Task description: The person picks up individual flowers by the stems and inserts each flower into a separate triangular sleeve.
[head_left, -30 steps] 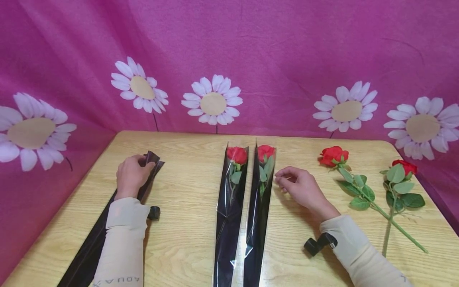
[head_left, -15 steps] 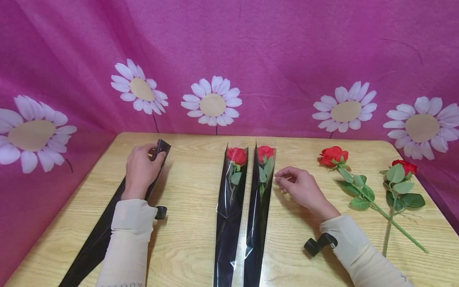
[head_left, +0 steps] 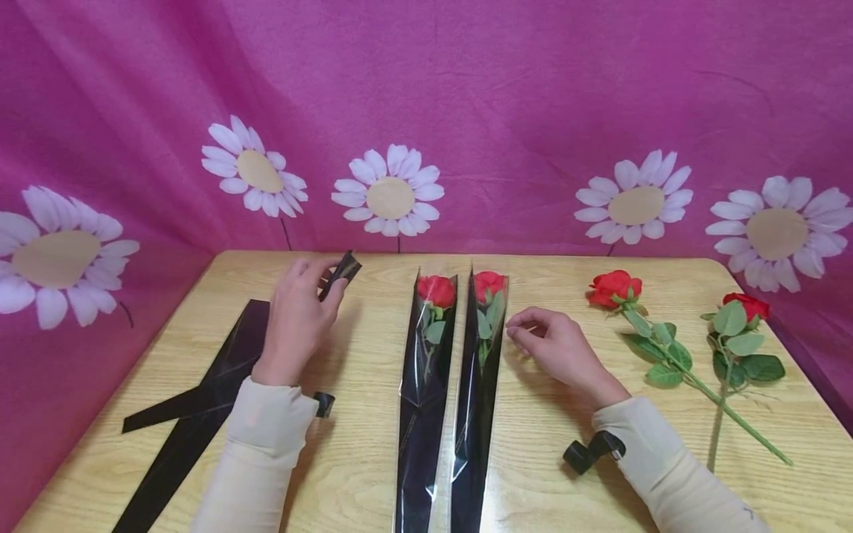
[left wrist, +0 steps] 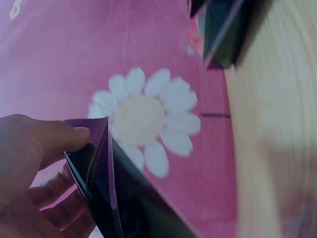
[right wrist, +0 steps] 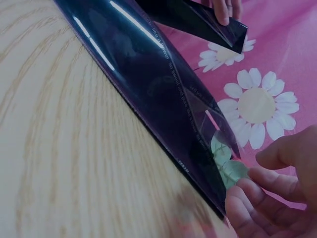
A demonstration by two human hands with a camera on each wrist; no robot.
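My left hand (head_left: 296,318) pinches the upper end of a black flower sleeve (left wrist: 101,163) between thumb and fingers. That sleeve runs back under the hand, and its narrow end sticks out at the left. Below it another black sleeve (head_left: 169,463) lies slanted on the table. Beside the wrapped rose (head_left: 489,285) on the right, my right hand (head_left: 560,352) rests with loosely bent fingers and nothing in them. Its fingertips are at the edge of that rose's sleeve (right wrist: 148,89); whether they touch it I cannot tell. A second wrapped rose (head_left: 436,292) lies parallel on its left.
Two bare red roses, one nearer (head_left: 613,289) and one farther right (head_left: 746,307), lie with crossing stems on the wooden table (head_left: 360,459). A purple cloth (head_left: 506,111) with printed daisies hangs around the back and sides.
My left hand has moved right and lifted a black sleeve off the one beneath, so both now show crossing each other. The right hand stays in place.
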